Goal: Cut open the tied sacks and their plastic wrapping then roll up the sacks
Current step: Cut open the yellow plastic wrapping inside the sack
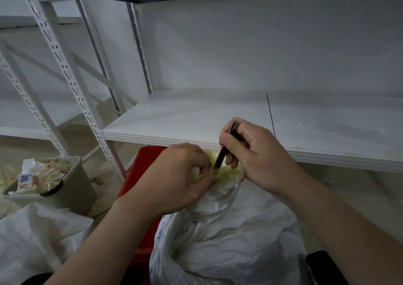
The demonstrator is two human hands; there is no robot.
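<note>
a person's left hand (174, 175) pinches a strip of yellow plastic wrapping (229, 172) between curled fingers and thumb, at the bunched neck of a white sack (229, 241). the right hand (255, 154) has its fingers curled tight round the handle of a slim knife (225, 147), thumb pressed along its left side. the knife slants down and to the left, its tip meeting the yellow plastic between the two hands. both forearms reach in from the near edge, the left from the near left, the right from the near right, with wrists slightly bent inward. the sack stands near centre, crumpled, against a red crate (139, 167) on its left. beyond the hands runs a white metal shelf (196, 119). at the left, a grey bin (80, 186) holds clear wrappers, and a second white sack (32, 236) lies in the near left corner.
</note>
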